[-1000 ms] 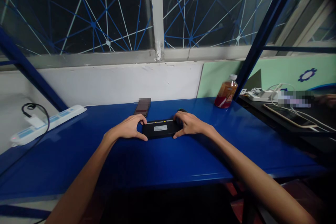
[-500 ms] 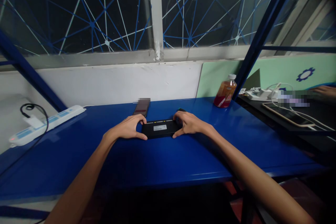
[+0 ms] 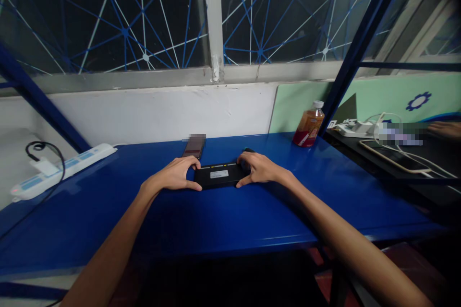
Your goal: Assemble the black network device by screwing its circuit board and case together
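A flat black box [image 3: 218,180] with a white label and small yellow marks along its far edge lies in the middle of the blue table. My left hand [image 3: 179,173] grips its left end, thumb at the near corner and fingers at the far one. Its right end is gripped the same way by my right hand [image 3: 257,169]. Just behind the right fingers shows part of a small dark object, mostly hidden. Beyond my left hand lies a phone [image 3: 193,147], its far end blurred out.
The blue table [image 3: 230,220] reaches back to a white wall. A white power strip [image 3: 66,172] with a black cable lies at left. At the back right stands a drink bottle [image 3: 309,124]. Another table at right holds a phone [image 3: 392,156] and white cables; a person's hand [image 3: 444,129] shows there.
Both hands keep the same grip on the black box, which stays in place. The camera view has shifted very slightly.
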Demonstrator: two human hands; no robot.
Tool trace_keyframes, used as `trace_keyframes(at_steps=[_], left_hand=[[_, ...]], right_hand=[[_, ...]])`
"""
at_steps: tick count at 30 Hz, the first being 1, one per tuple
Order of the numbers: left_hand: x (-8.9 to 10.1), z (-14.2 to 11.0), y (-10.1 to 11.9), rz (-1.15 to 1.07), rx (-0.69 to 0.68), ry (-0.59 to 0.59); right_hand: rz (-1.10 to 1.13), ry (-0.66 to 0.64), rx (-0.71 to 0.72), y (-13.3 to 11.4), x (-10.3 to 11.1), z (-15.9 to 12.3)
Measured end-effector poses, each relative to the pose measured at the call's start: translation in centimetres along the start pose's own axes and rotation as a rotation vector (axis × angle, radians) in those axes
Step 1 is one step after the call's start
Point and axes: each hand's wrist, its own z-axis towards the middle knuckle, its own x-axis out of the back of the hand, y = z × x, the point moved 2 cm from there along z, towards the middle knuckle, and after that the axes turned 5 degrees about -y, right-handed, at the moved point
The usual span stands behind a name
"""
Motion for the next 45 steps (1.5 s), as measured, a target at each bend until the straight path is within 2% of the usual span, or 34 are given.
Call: trace_keyframes(at_steps=[22, 34, 39, 45], left_hand=[[0.4, -0.1, -0.2, 0.02, -0.005, 0.047], [0.6, -0.1, 0.4, -0.016, -0.063, 0.088], [0.2, 0.1, 0.2, -0.02, -0.071, 0.077], [-0.5, 0.5, 1.1, 0.053, -0.116, 0.088]], right_hand=[[-0.057, 0.049, 0.033, 0.3, -0.4, 0.0], [-0.031, 0.066, -0.02, 0.1, -0.3, -0.1], [-0.053, 0.073, -0.02, 0.1, -0.5, -0.1], [-0.061, 0.082, -0.018, 0.3, -0.7, -0.1]])
